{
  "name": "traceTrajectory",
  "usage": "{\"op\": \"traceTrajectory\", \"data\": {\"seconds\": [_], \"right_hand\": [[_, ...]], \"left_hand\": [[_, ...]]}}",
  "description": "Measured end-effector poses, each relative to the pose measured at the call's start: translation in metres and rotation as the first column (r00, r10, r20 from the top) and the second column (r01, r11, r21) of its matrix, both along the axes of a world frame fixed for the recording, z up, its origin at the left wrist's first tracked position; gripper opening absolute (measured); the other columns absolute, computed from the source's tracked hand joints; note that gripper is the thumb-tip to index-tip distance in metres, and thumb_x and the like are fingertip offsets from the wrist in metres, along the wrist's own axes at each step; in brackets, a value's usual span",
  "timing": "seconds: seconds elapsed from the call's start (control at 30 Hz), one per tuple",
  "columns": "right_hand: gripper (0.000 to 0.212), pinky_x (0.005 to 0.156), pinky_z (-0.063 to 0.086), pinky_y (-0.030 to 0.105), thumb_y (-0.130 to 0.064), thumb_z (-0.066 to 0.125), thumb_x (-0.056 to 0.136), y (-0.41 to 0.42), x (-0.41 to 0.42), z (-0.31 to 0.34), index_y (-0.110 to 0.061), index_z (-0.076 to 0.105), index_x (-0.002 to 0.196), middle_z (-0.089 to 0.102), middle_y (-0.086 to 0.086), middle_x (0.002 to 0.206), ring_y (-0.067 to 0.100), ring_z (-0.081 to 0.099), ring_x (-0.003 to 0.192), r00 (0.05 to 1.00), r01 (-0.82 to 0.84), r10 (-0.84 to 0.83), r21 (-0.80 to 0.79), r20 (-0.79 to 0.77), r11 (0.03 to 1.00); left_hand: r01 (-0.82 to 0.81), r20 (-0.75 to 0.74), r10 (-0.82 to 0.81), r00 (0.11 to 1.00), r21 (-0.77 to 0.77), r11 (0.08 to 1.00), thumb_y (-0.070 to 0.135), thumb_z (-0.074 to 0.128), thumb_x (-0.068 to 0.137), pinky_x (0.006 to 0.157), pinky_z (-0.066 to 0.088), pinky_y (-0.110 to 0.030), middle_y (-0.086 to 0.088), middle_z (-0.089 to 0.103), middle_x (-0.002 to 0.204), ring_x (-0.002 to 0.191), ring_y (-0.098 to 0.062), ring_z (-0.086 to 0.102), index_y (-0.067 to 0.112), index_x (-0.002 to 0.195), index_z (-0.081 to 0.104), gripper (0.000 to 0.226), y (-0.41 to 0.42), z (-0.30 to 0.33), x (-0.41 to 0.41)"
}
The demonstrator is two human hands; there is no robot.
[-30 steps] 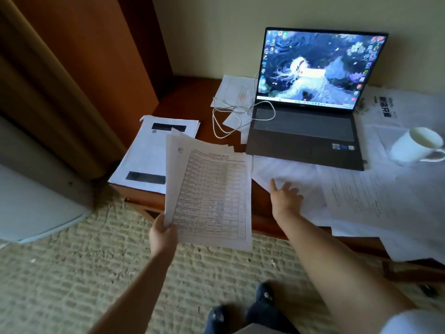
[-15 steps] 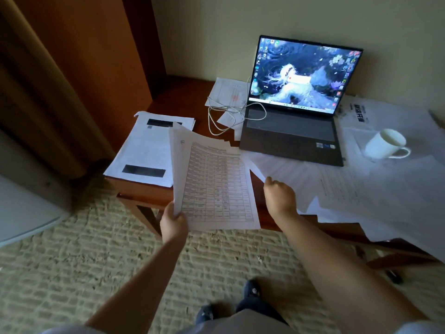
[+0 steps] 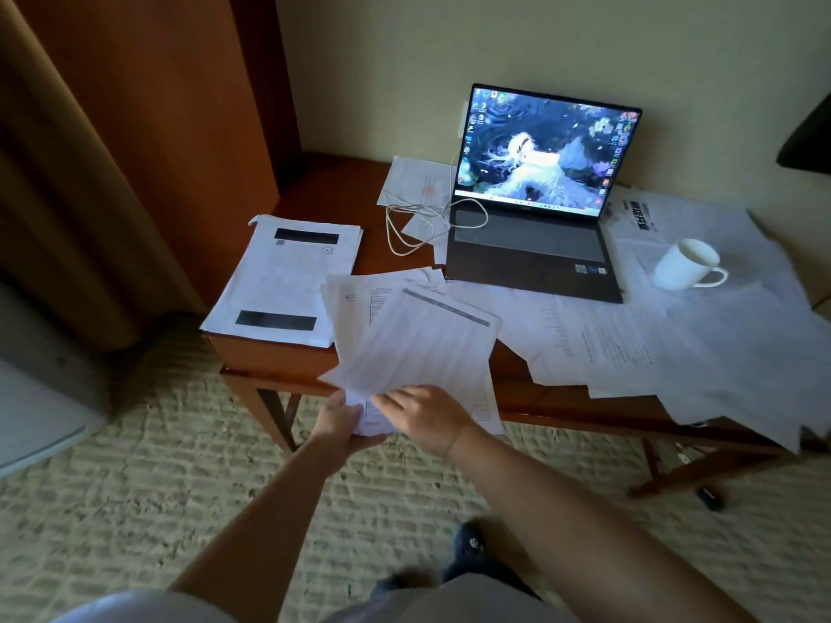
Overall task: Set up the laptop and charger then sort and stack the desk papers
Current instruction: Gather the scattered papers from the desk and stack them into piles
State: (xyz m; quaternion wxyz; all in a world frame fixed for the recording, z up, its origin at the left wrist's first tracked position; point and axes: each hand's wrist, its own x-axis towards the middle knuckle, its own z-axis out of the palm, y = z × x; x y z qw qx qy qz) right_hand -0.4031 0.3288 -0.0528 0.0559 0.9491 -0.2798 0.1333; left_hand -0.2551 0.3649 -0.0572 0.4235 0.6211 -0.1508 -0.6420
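Fresh sheet (image 3: 422,348) now carried by right hand (image 3: 427,418) onto sheaf (image 3: 355,317) gripped in left hand (image 3: 341,424); sorting approx. half done.

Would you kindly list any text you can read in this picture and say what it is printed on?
Nothing can be read with certainty.
Bold headline on the sheet right of the laptop: large characters, too blurred to read.
Laptop screen icons and palm-rest stickers: too small.
Stack with black bars: print illegible.
Held papers: motion-blurred tables.
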Motion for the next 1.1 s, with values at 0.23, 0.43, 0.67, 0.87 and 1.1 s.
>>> {"op": "traceTrajectory", "data": {"seconds": [0.23, 0.43, 0.67, 0.87, 1.1], "right_hand": [[0.015, 0.045, 0.05, 0.026, 0.0, 0.075, 0.059, 0.005, -0.006, -0.001, -0.01, 0.068, 0.068, 0.059, 0.001, 0.059, 0.018, 0.058, 0.052, 0.993, -0.049, 0.055, 0.059, -0.105, 0.997], [0.022, 0.06, 0.051, 0.029, 0.0, 0.048, 0.077, 0.018, -0.01, -0.008, -0.009, 0.069, 0.074, 0.058, 0.002, 0.07, 0.019, 0.056, 0.066, 0.994, -0.025, 0.041, 0.154, -0.104, 0.988], [0.029, 0.066, 0.045, 0.03, -0.034, 0.049, 0.092, 0.008, -0.032, 0.013, -0.01, 0.066, 0.094, 0.058, 0.0, 0.093, 0.019, 0.057, 0.078, 0.898, 0.373, -0.439, 0.516, 0.007, 0.771], [0.027, 0.073, 0.049, 0.028, -0.027, 0.048, 0.096, -0.028, -0.069, 0.009, -0.009, 0.064, 0.109, 0.055, 0.001, 0.117, 0.019, 0.06, 0.091, 0.715, 0.639, -0.694, 0.483, -0.087, 0.598], [0.036, 0.092, 0.049, 0.033, -0.012, 0.057, 0.088, -0.069, -0.108, 0.005, -0.009, 0.052, 0.124, 0.05, 0.008, 0.124, 0.023, 0.054, 0.107, 0.585, 0.785, -0.778, 0.401, -0.228, 0.472]], "left_hand": [[-0.063, -0.076, 0.064, 0.995, 0.014, 0.998, 0.009, 0.043, 0.1, 0.056, 0.058, -0.037, -0.012, 0.072, 0.079, 0.065, -0.025, 0.072, 0.005, 0.108, 0.061, 0.02, 0.001, 0.003, 0.01], [-0.002, -0.19, 0.023, 0.981, 0.109, 0.994, 0.04, 0.054, 0.095, 0.071, 0.059, -0.044, -0.017, 0.065, 0.106, 0.093, -0.032, 0.065, 0.007, 0.116, 0.059, 0.039, -0.004, -0.001, 0.016], [0.045, 0.437, -0.008, 0.899, -0.074, 0.996, 0.004, 0.044, 0.092, 0.047, 0.055, -0.032, -0.01, 0.06, 0.098, 0.081, -0.028, 0.062, 0.012, 0.112, 0.051, 0.023, -0.007, 0.0, 0.009], [-0.026, 0.679, 0.232, 0.696, -0.298, 0.954, 0.009, 0.039, 0.096, 0.061, 0.044, -0.038, -0.003, 0.047, 0.073, 0.069, -0.027, 0.049, 0.007, 0.092, 0.039, 0.004, -0.004, -0.002, 0.012], [-0.07, 0.654, 0.296, 0.696, -0.349, 0.935, 0.008, 0.041, 0.096, 0.064, 0.037, -0.033, -0.001, 0.044, 0.074, 0.066, -0.018, 0.042, 0.006, 0.091, 0.04, 0.005, -0.045, 0.017, -0.024]]}}
